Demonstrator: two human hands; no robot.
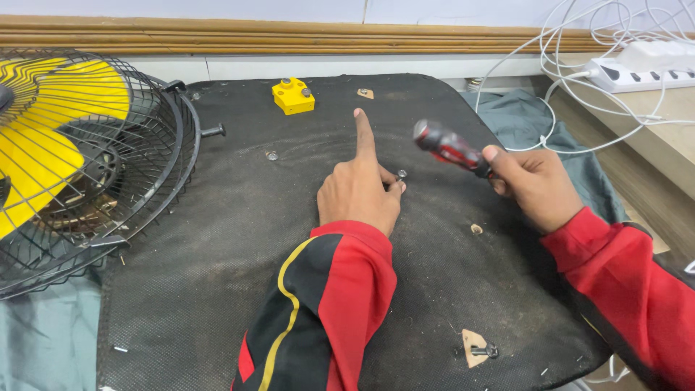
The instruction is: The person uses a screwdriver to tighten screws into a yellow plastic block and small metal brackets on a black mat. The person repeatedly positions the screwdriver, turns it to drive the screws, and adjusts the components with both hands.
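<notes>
The left hand [358,192] rested mid-mat on the black mat [217,253], index finger pointing toward the far edge, the other fingers curled and pinching a small metal screw [401,174] at its right side. The right hand [536,185], just to the right, was closed around a red-and-black screwdriver [450,148], handle tilted up and left. The screw looked light, hard and easy to drop, best pinched by its head; the screwdriver seemed rigid, best held at its ribbed handle. A yellow-bladed fan [72,159] lay at the left.
</notes>
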